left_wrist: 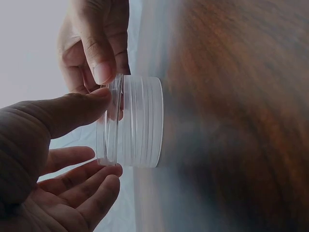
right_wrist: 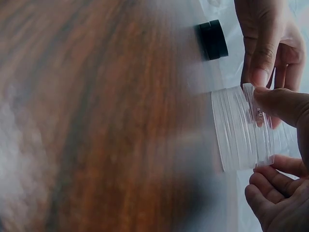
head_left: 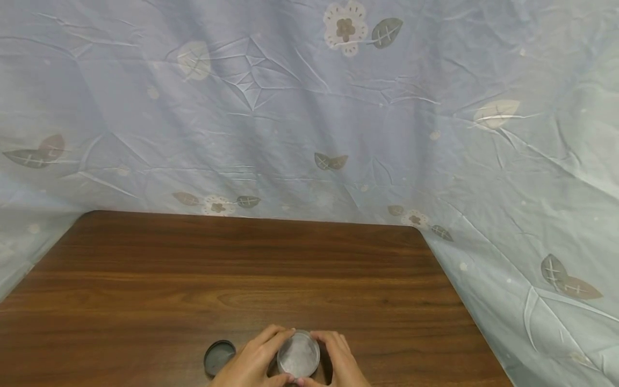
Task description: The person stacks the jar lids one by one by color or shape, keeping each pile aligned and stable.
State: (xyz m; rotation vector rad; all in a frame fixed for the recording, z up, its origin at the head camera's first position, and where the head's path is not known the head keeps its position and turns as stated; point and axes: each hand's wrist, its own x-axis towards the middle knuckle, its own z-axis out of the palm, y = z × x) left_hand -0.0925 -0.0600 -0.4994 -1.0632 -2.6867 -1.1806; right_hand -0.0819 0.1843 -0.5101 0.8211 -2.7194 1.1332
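Observation:
A low, clear round plastic container (head_left: 298, 355) stands upright on the table near its front edge. Its side shows ridged, stacked bands (left_wrist: 142, 121), and small raised marks (right_wrist: 259, 115) appear on the upper band. From the left, my left hand (head_left: 252, 359) holds the upper part with thumb and fingers. My right hand (head_left: 341, 359) holds the same part from the opposite side, and both thumbs meet at the near rim. Beside the left hand lies a small black round lid-like piece (right_wrist: 213, 39), open side up and partly hidden by that hand in the head view.
The brown wood-grain table (head_left: 232, 290) has rounded far corners. A pale blue cloth (head_left: 290, 123) with leaf and flower prints hangs behind it and along both sides.

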